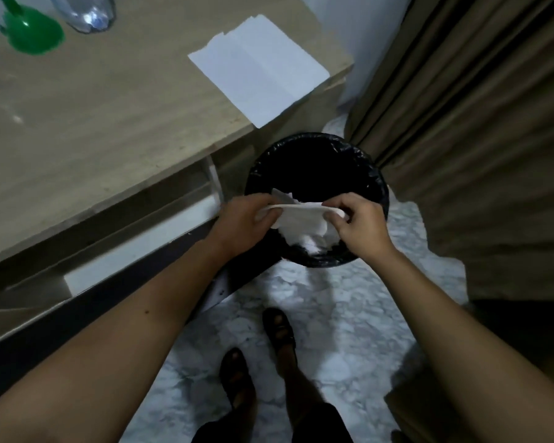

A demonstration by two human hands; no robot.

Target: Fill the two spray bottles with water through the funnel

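Funnel (31, 35) on tabletop (109, 123), light rigid plastic, best taken by rim; left hand (243, 223) and right hand (363, 227) pinching tissue (301, 217) over bin (317, 161).

The desk (87, 123) looks like pale wood laminate, smooth with a faint sheen. The funnel (32, 33) is glossy green plastic. The bin liner (263, 167) is shiny black plastic film. The tissue (301, 219) is soft, matt white paper, the curtain (480, 129) matt cloth.
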